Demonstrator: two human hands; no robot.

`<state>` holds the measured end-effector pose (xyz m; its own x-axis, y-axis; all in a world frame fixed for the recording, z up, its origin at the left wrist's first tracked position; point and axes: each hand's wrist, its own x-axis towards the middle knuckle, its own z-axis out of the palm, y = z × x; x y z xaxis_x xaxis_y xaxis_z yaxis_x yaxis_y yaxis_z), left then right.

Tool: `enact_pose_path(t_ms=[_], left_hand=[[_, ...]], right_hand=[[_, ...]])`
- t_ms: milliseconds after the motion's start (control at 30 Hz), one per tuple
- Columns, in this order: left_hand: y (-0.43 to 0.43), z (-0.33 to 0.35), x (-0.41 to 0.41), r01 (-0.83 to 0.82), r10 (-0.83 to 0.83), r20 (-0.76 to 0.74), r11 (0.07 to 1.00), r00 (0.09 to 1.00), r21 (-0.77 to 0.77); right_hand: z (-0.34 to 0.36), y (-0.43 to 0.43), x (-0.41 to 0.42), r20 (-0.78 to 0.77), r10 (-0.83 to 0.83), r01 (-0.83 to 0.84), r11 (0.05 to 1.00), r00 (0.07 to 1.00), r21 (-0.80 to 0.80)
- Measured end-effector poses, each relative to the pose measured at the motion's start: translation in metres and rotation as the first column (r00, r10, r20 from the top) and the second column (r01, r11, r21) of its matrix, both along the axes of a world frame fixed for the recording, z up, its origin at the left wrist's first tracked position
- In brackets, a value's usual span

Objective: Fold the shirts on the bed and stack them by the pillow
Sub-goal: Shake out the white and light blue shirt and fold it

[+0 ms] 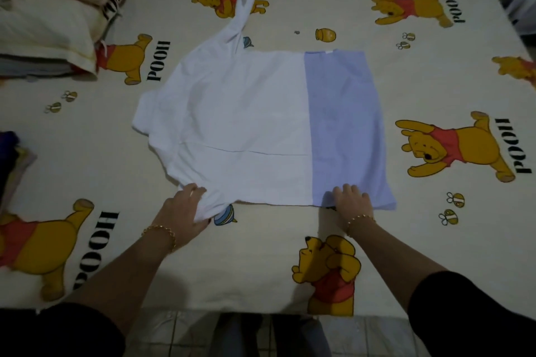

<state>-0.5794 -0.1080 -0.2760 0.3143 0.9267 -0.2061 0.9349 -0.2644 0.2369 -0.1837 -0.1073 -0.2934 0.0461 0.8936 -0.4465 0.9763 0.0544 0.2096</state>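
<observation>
- Our left grip (pixel 185 207) pinches the shirt (pixel 246 124) at its near edge; our right grip (pixel 352 200) rests flat, released, on its blue band.
- The shirt lies spread on the bed (pixel 261 269): soft, light, limp, best held by its edges.
- The pillow (pixel 43 26) sits far left.

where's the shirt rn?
Head view, centre: the shirt lies spread on the bed, its near edge at the left hand and right hand; pillow sits upper left of it.
</observation>
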Motion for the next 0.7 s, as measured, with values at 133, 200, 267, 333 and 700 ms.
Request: enact_pose_path(t_ms=[133, 200, 267, 333, 700], left_hand=[[-0.011, 0.006, -0.017, -0.250, 0.260, 0.076, 0.961, 0.963, -0.118], [-0.014, 0.005, -0.021, -0.276, 0.289, 0.062, 0.947, 0.955, -0.162], [-0.012, 0.003, -0.024, -0.262, 0.271, 0.024, 0.948, 0.962, -0.183], [-0.010, 0.001, -0.025, -0.274, 0.283, 0.015, 0.940, 0.959, -0.205], [0.008, 0.037, -0.043, -0.208, 0.208, 0.338, 0.977, 0.918, -0.035]], right_hand=[[0.000, 0.001, -0.061, -0.236, -0.104, 0.080, 0.991, 0.966, -0.109], [0.000, -0.005, -0.096, -0.429, -0.256, 0.184, 0.962, 0.866, -0.202], [0.002, -0.015, -0.134, -0.568, -0.413, 0.295, 0.910, 0.712, -0.292], [0.000, -0.021, -0.167, -0.611, -0.497, 0.334, 0.868, 0.616, -0.369], [0.036, 0.022, -0.242, -0.479, -0.783, 0.361, 0.347, -0.397, -0.866]])
